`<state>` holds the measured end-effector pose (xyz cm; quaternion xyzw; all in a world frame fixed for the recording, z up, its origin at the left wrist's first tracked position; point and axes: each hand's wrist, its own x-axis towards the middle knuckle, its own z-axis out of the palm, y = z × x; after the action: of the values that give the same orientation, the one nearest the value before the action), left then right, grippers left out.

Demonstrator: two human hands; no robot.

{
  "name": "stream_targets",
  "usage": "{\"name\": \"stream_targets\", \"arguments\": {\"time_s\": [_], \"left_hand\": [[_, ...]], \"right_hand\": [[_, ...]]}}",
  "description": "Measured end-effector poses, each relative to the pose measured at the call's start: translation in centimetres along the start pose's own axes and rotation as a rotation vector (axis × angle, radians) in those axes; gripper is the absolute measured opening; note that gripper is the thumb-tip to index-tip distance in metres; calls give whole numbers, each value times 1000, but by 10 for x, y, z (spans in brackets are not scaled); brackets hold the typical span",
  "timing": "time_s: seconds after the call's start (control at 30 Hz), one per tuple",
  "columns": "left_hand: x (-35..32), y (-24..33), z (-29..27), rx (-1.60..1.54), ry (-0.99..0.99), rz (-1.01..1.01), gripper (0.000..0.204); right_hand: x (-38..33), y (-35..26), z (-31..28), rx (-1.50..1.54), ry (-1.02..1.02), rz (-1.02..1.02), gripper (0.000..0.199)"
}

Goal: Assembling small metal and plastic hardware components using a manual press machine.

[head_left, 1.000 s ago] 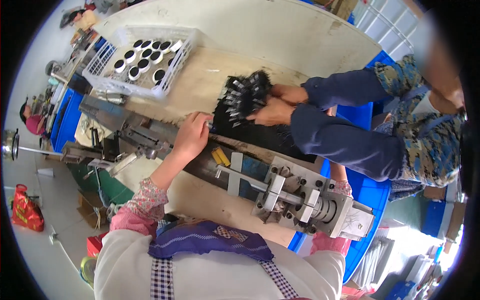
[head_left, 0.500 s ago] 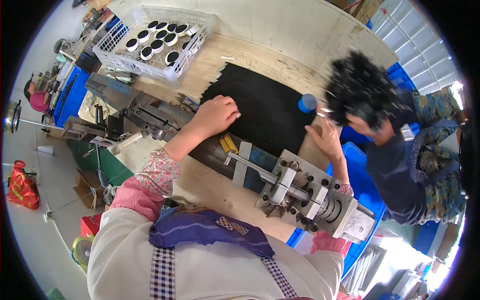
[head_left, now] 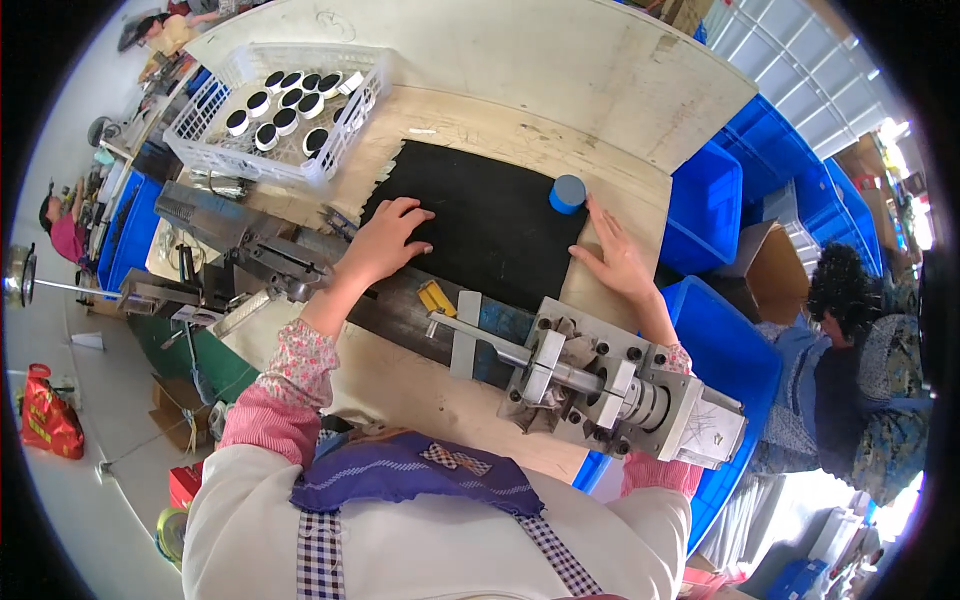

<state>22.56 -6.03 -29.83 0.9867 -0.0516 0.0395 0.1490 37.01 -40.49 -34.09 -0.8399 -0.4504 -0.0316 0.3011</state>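
A black flat sheet (head_left: 480,220) lies on the wooden bench, its left edge ragged. My left hand (head_left: 383,242) rests on the sheet's left part, fingers spread and holding nothing. Beyond the sheet's right edge, my right hand (head_left: 622,262) lies with fingers stretched out, its fingertips close to a blue cylinder (head_left: 568,194) on the sheet's right side. Whether they touch it I cannot tell. Between my arms runs a metal machine with a shaft and clamp blocks (head_left: 590,385), which hides part of my right forearm. A small yellow piece (head_left: 435,298) sits beside the shaft's tip.
A white plastic crate (head_left: 180,145) with several white, black-topped round parts stands at the back left. Metal slide machinery (head_left: 250,235) extends leftward. Blue bins (head_left: 705,215) and an open cardboard box (head_left: 775,265) are to the right, where another person (head_left: 850,370) bends down.
My left fingers, curled before, have spread out on the sheet. The other person has moved away to the right, leaving the bench edge. The whole view has shifted slightly.
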Motion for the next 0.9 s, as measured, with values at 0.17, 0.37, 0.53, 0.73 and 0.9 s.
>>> {"name": "stream_targets", "arguments": {"time_s": [0.17, 0.37, 0.53, 0.73, 0.9], "left_hand": [[3, -8, -1, -26, -26, -84, 48], [5, -20, 6, -52, -3, -65, 49], [1, -22, 5, -97, -35, -102, 48], [5, -27, 14, -78, -37, -71, 46], [-5, -16, 19, -18, 54, -76, 38]], "right_hand": [[6, -4, -1, 212, 0, 32, 78], [-37, 13, -36, 545, 142, 211, 58], [-113, -20, -94, 786, 460, 547, 45], [-244, -49, -161, 548, 850, 733, 51], [-302, -143, -204, 178, 1134, 460, 28]]}}
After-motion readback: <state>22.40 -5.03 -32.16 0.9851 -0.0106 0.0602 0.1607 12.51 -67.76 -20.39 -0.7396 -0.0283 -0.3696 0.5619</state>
